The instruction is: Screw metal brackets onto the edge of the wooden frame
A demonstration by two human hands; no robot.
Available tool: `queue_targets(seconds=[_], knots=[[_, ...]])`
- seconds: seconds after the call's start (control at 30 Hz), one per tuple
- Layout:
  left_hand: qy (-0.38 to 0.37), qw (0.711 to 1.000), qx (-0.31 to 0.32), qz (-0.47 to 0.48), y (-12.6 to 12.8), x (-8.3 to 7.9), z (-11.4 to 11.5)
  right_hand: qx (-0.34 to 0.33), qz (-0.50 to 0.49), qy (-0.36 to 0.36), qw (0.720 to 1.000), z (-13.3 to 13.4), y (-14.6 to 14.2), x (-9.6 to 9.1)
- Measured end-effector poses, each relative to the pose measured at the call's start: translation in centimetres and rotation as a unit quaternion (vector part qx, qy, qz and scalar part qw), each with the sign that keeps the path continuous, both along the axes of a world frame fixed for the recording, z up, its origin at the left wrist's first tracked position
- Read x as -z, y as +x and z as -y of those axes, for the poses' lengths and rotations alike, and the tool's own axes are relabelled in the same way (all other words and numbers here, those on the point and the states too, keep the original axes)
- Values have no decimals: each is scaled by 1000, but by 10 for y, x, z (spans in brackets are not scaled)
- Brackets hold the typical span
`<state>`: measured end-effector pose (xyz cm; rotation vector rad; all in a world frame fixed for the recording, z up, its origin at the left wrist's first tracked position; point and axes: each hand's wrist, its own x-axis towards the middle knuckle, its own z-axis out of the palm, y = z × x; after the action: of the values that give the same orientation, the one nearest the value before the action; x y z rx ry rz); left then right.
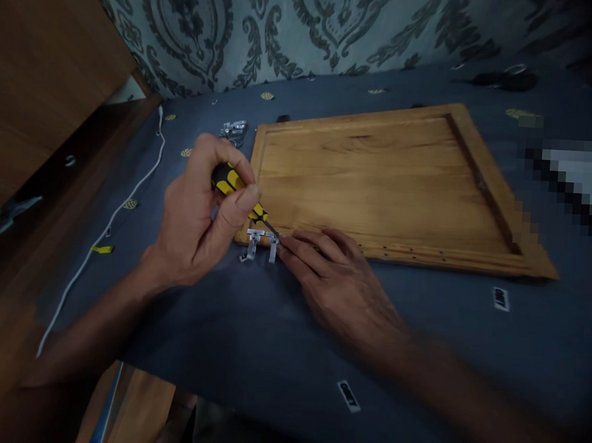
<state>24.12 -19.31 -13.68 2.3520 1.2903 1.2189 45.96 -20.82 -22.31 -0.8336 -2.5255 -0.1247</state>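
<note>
A wooden panel door [377, 179] lies flat on a dark blue cloth. My left hand [197, 216] is closed around a yellow and black screwdriver [235, 188], whose tip points down at a metal hinge [261, 243] on the panel's near left corner. My right hand [333, 276] rests on the cloth by the panel's front edge. Its fingers are stretched out, and the fingertips touch the hinge beside the screwdriver tip.
A second metal hinge [234, 131] lies beyond the panel's far left corner. A white cable [128, 199] runs along the left side of the cloth. Dark scissors [506, 78] lie at the far right. A brown wooden cabinet [40, 69] stands on the left.
</note>
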Motion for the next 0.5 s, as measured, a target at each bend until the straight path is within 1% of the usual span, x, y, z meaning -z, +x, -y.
queue_targets(seconds=[0.13, 0.3, 0.5], knots=[[20, 1000, 7, 6, 1, 1, 0, -1, 10, -12, 1000, 0, 0, -1], [12, 1000, -10, -1, 0, 0, 0, -1, 6, -25, 1000, 0, 0, -2], [52, 998, 19, 8, 0, 2, -5, 2, 0, -15, 1000, 0, -1, 0]])
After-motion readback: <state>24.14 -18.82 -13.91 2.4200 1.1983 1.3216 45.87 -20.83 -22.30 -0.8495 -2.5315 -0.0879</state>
